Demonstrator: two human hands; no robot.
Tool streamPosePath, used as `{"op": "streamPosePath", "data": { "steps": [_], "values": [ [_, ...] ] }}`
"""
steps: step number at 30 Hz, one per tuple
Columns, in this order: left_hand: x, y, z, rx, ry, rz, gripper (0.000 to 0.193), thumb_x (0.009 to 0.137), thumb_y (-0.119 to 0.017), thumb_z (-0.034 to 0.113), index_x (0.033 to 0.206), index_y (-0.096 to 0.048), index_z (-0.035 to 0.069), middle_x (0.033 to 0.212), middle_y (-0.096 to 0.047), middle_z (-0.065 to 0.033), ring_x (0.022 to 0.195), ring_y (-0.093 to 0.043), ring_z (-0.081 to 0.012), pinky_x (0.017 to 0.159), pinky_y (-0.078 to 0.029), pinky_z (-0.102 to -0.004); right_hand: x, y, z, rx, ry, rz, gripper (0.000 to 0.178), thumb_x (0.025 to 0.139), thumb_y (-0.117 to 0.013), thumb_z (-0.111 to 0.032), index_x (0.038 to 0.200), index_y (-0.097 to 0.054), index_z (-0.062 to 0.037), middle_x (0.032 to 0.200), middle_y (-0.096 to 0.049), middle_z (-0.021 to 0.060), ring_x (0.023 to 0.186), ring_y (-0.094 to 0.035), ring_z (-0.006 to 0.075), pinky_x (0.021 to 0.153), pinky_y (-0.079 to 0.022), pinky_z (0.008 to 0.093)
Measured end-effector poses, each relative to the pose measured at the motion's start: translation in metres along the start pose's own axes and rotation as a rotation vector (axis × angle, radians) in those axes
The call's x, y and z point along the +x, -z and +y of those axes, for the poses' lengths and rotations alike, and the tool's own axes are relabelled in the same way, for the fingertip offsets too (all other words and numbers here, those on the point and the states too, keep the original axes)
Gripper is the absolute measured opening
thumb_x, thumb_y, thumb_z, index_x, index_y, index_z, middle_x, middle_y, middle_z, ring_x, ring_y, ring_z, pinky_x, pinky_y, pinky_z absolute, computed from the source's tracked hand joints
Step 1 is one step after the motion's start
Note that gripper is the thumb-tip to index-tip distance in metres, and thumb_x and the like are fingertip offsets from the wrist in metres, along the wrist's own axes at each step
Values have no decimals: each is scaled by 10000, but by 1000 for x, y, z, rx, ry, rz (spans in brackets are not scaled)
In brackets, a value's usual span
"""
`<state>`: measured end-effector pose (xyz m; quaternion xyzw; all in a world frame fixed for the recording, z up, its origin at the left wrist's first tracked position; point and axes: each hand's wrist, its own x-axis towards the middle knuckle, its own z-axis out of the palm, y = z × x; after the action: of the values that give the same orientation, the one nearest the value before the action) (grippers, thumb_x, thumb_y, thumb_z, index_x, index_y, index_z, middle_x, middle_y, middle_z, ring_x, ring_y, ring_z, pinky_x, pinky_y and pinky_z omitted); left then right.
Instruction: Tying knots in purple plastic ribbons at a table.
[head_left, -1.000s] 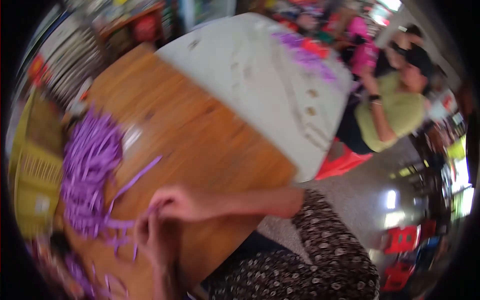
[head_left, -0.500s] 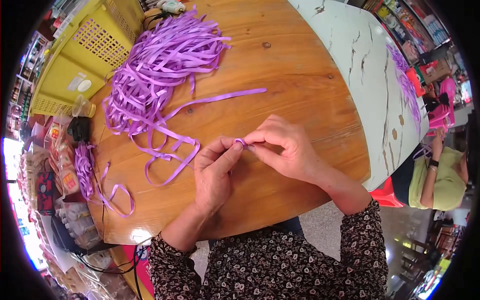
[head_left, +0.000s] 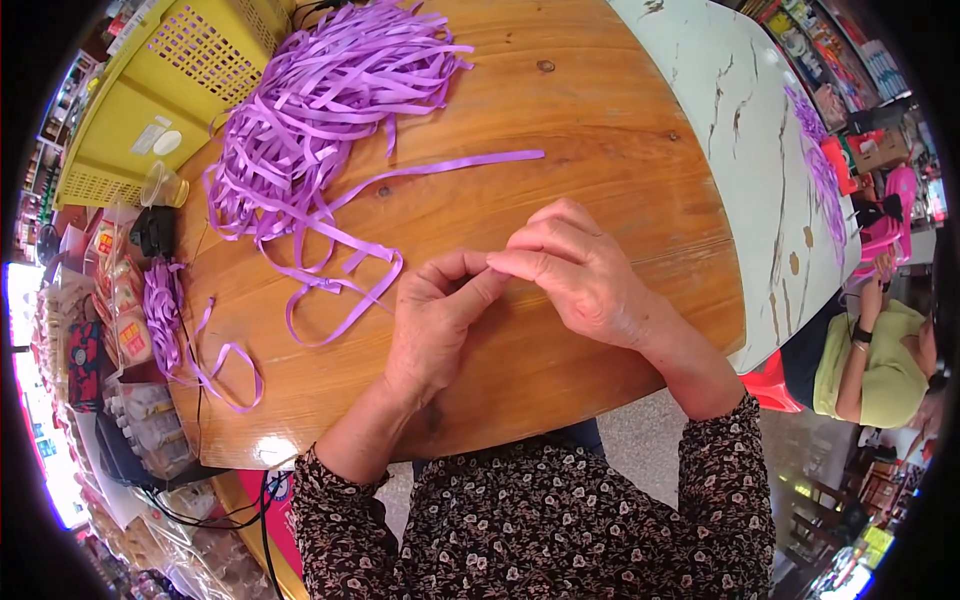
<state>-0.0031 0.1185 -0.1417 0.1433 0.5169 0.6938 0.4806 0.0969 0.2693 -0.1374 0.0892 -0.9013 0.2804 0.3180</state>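
Note:
My left hand point(head_left: 430, 330) and my right hand point(head_left: 580, 275) meet above the table, thumbs and fingertips pinched together. The small piece of purple ribbon seen between them a moment earlier is now almost wholly hidden by the fingers. Beyond my hands lies a large tangled heap of purple ribbon point(head_left: 330, 110). From it a straight strip of ribbon point(head_left: 455, 166) reaches right across the wood, and a looped ribbon end point(head_left: 325, 341) curls left of my left hand without visibly reaching it.
A yellow perforated basket point(head_left: 115, 150) and a clear plastic cup point(head_left: 165, 186) stand at the far left. Beside packets lies a smaller purple ribbon bundle point(head_left: 162, 310). On the right, a white marbled table point(head_left: 745, 190) adjoins the wooden table point(head_left: 640, 210); a person in a yellow-green top point(head_left: 890, 355) sits beyond.
My right hand's fingers have closed over the pinch point, covering the ribbon that showed there. Both hands rose slightly relative to the table, and the view shifted a little.

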Motion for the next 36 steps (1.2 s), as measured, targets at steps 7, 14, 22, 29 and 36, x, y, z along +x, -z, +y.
{"op": "streamPosePath", "data": {
  "steps": [7,14,22,29,36],
  "values": [
    [2,-6,-1,20,-37,101,97,837,-677,73,899,-657,1,718,-588,37,602,-476,-13,509,-360,-155,2,-3,3,-33,-37,43,318,686,-667,71,986,-645,-31,836,-628,69,752,-577,243,639,-488,319],
    [0,-7,-5,8,-77,154,35,824,-655,24,842,-629,9,704,-554,53,598,-451,2,503,-345,-145,6,-3,6,6,-137,87,241,702,-724,25,925,-652,-32,782,-643,61,723,-592,210,632,-482,303],
    [2,-7,-7,60,-161,160,30,825,-634,3,847,-615,8,718,-540,66,619,-445,9,521,-353,-141,3,2,-1,83,-134,31,200,690,-742,12,867,-657,-29,791,-626,61,732,-582,204,617,-472,297],
    [2,-7,-9,186,-180,93,35,829,-642,12,857,-620,8,724,-548,65,636,-461,7,551,-381,-143,2,1,-4,132,-237,42,107,732,-687,18,807,-620,-20,765,-600,56,697,-555,181,601,-444,271],
    [2,-9,-12,148,-199,154,47,839,-655,19,877,-629,12,759,-567,56,660,-472,3,573,-391,-145,1,-2,-5,509,-654,-13,44,804,-629,-15,787,-589,-10,737,-535,-20,688,-458,44,579,-363,201]
  ]
}}
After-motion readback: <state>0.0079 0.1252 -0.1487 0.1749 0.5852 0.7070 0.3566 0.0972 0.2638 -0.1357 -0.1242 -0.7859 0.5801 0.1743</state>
